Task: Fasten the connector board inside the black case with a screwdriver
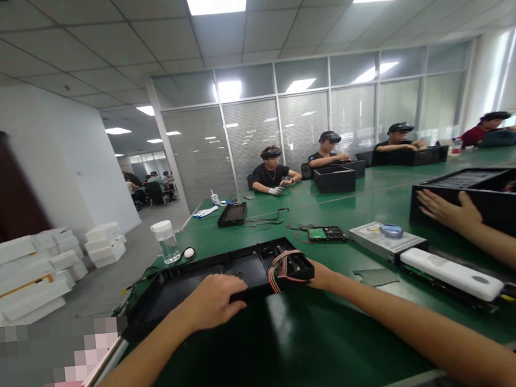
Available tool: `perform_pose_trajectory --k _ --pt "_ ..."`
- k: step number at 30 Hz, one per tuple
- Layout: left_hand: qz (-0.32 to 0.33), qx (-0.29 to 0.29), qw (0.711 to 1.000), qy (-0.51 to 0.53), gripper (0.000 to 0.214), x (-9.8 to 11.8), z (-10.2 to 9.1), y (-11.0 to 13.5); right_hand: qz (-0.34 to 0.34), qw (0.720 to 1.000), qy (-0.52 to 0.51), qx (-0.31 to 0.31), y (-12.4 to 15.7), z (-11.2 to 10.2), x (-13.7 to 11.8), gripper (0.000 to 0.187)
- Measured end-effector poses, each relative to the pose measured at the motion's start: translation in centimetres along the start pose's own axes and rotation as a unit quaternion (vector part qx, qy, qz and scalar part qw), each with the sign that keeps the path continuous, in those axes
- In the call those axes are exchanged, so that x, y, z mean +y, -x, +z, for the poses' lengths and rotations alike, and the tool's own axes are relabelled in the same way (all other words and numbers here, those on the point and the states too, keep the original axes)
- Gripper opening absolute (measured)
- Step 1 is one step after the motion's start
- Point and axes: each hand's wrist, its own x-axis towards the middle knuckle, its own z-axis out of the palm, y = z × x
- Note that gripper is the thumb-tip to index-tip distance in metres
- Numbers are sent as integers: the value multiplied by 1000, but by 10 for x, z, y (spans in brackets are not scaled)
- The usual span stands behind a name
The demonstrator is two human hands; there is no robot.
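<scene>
A long black computer case front panel (pixel 241 264) lies at a slant in front of me, its hollow side up. Striped multicoloured wires (pixel 283 269) loop over its right end. My left hand (pixel 215 299) is closed on the panel's near edge, fingers over the rim and thumb below. At the right end, my right hand (pixel 323 275) grips the panel; most of its fingers are hidden behind it. Just beyond lies a hard drive with a green circuit board (pixel 318 234). A silver disc drive (pixel 386 239) carries a round blue object (pixel 391 230).
At right, a co-worker's hand (pixel 451 209) rests on a black computer case (pixel 479 198). A white-topped part (pixel 452 273) lies nearby. A clear jar (pixel 166 242) stands left, white foam blocks (pixel 19 274) on the floor. Several people sit across the green table (pixel 299 358).
</scene>
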Motion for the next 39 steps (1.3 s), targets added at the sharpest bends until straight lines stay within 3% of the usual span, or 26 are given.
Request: perform_pose_trajectory --k 3,5,9,12,17,19,21,24,26,29,33,37,39 --pt "-18 -14 1000 -10 11 29 9 21 -13 999 -28 18 -16 10 20 41" --pt "-24 -30 999 -11 10 38 20 33 -10 999 23 21 -14 12 34 44" --pt "-22 -54 998 -3 8 41 43 43 25 978 204 38 9 -1 66 50" --pt "-18 -64 998 1 8 36 57 41 86 961 262 39 27 -22 89 46" --pt "-6 -99 995 12 17 17 64 20 162 967 187 58 37 -42 108 29" --pt "-2 -106 994 33 28 2 62 4 191 969 119 101 32 -37 103 25" --pt "-7 -75 996 48 38 -18 63 -17 200 973 26 111 24 -26 90 29" --pt "-57 28 998 -13 43 -57 75 -47 157 983 -89 28 11 -8 64 35" --pt "-80 22 996 -40 49 -81 89 -62 115 990 -85 -17 6 -1 50 35" --pt "-84 -22 995 -47 34 -104 106 -74 97 994 -4 -41 5 -2 38 37" --pt "-80 -40 992 -88 25 -109 109 -75 150 977 80 -130 11 -16 40 25" --pt "-98 -112 981 -121 22 -102 95 -70 279 927 106 -227 19 -29 51 28" --pt "-114 -131 975 -136 19 -94 87 -68 303 916 92 -247 21 -32 56 29"
